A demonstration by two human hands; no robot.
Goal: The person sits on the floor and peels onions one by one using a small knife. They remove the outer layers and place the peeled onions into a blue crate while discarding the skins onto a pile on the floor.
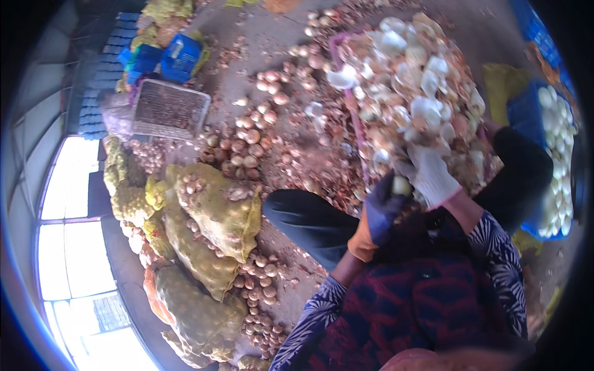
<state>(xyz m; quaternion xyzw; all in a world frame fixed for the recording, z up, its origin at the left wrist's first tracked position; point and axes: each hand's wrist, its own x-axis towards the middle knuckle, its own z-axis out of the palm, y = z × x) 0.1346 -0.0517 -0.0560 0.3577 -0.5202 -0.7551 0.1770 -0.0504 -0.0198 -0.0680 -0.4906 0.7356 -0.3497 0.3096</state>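
My left hand (377, 216), in a dark blue and orange glove, is closed around a pale onion (401, 185) above my lap. Close against it is my right hand (431, 174) in a white glove, its fingers bent toward the onion. Whatever the right fingers grip is too small and blurred to make out. Just beyond both hands stands a heaped purple-pink crate (357, 120). Onion skins (427, 108) and pale peeled layers fill it past the rim.
To the right, a blue crate (533, 123) holds peeled white onions (555, 161). Unpeeled onions (250, 148) and loose skins lie across the floor. Full yellow mesh sacks (216, 210) lean at the left. Farther off are a grey crate (171, 110) and blue baskets (181, 57).
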